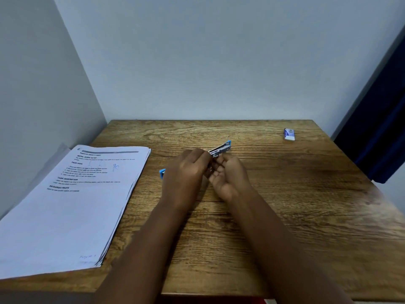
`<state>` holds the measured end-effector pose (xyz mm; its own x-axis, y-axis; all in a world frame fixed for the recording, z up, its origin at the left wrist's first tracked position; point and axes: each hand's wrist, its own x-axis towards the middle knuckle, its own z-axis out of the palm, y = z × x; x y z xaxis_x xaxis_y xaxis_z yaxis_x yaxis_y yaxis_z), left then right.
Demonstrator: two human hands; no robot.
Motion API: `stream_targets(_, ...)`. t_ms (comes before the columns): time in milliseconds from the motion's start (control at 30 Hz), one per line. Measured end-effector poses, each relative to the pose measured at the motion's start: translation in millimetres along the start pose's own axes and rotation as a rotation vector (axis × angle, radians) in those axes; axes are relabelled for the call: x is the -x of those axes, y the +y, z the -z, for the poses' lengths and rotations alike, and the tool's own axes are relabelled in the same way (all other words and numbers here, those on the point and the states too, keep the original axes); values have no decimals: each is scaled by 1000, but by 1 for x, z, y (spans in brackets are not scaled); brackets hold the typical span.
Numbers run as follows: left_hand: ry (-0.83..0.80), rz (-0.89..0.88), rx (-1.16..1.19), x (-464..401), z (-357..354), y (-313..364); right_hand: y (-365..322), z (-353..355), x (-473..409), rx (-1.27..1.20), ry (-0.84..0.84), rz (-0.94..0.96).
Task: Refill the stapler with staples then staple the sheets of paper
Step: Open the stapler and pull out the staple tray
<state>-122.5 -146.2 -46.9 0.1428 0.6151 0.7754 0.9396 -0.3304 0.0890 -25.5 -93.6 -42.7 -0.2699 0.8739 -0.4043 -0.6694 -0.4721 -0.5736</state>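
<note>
The stapler lies opened between both hands, its metal magazine poking out beyond the fingers and a blue end showing at each side; the left hand curls over its body, gripping it; the right hand pinches at the magazine, though whether it holds staples I cannot tell. It looks small, light, rigid and springy, best held by the plastic body. The stack of papers lies left of the stapler; the staple box sits well right, farther back.

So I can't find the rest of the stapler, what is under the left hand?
The left hand covers the middle of the blue stapler. Its metal staple track sticks out beyond the fingers, and a blue end shows at the left. The covered part cannot be seen.
</note>
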Motion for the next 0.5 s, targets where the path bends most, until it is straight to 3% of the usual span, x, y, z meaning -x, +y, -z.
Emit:
stream_targets(100, 8, -186, -110, -2, 1, 3, 5, -3, -1, -72, 18, 33)
stream_targets(233, -4, -284, -201, -3, 1, 8, 6, 0, -2, -130, 16, 25)
stream_targets(367, 15, -261, -200, -4, 2, 11, 5, 2, 2, -135, 1, 63)
stream_targets(500, -105, -155, -196, 1, 0, 17, 6, 1, 5, -200, -31, 115)
